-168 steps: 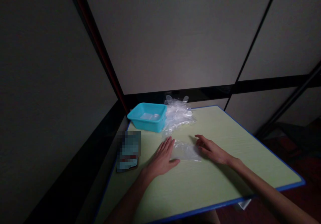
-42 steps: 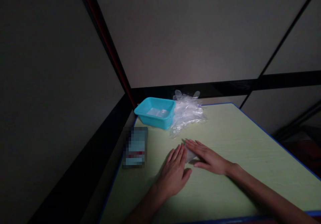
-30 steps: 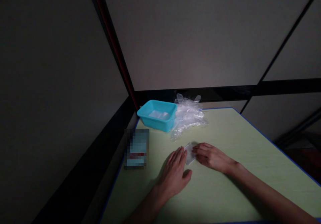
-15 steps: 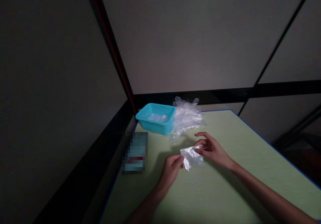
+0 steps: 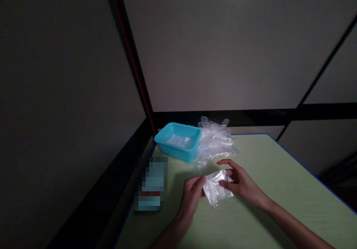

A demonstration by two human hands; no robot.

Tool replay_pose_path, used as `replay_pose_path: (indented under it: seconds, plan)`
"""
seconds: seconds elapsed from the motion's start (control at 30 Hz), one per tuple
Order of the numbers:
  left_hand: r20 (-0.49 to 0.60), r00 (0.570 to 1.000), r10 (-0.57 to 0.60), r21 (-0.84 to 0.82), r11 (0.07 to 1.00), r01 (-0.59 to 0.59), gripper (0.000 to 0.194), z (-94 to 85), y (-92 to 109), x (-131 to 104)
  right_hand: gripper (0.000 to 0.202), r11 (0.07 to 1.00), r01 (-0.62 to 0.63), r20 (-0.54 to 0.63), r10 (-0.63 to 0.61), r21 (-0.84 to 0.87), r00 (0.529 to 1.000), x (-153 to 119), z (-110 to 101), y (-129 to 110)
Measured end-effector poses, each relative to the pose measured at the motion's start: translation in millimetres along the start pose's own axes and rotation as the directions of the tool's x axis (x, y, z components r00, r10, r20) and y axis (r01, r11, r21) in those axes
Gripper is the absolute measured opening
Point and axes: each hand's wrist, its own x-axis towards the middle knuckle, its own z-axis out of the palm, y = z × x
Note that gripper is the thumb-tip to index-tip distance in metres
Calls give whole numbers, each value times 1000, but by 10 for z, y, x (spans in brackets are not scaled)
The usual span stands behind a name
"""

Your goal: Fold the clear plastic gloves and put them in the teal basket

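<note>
A folded clear plastic glove (image 5: 216,195) hangs between my two hands above the table. My left hand (image 5: 192,195) pinches its left edge between thumb and fingers. At the right edge, my right hand (image 5: 238,180) holds it with the thumb in front and fingers behind, the index finger raised off it. Beyond my hands lies a loose pile of clear plastic gloves (image 5: 214,141), some with finger shapes showing. Left of the pile, and touching it, stands a blue plastic basket (image 5: 178,152) with flat clear plastic pieces (image 5: 180,141) inside.
A blurred-out flat object (image 5: 152,185) lies by the left edge of the pale green table (image 5: 273,174), which has a blue rim. Panelled walls (image 5: 209,55) rise behind the table and along its left side.
The view has tilted slightly, so everything sits lower in the picture. My right thumb has moved further in over the plastic glove, which is now more crumpled and tilted.
</note>
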Motion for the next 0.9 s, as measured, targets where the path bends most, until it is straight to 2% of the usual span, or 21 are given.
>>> replay_pose_path:
  seconds: [0.17,0.27,0.33,0.4,0.47,0.53,0.6,0.73,0.9]
  plan:
    - [-90,991,103,45,994,-99,33,-15,44,140,47,1000,-8,1,8,-12,1000,206,-54,-40]
    - [-161,970,184,81,982,-173,35,-83,62,269,46,998,8,-10,-8,-56,1000,377,-121,-120]
    - [-261,931,257,118,965,-233,34,-147,83,381,46,994,38,-18,-40,-102,999,521,-172,-203]
    - [-394,866,308,144,951,-273,32,-211,110,502,45,986,75,-18,-78,-147,997,697,-219,-302]
    - [-499,805,321,153,947,-283,30,-264,137,613,44,978,116,4,-117,-171,993,907,-251,-404]
    - [-549,776,310,144,950,-278,28,-298,165,696,42,972,154,48,-147,-180,988,1141,-262,-494]
    - [-559,777,289,126,956,-265,26,-315,192,744,39,967,176,110,-158,-183,981,1380,-251,-563]
    - [-515,808,286,107,957,-271,21,-331,230,774,31,949,234,221,-187,-211,957,1803,-182,-630]
    - [-458,858,233,10,966,-257,17,-374,211,776,29,930,250,314,-160,-269,936,2119,-76,-615]
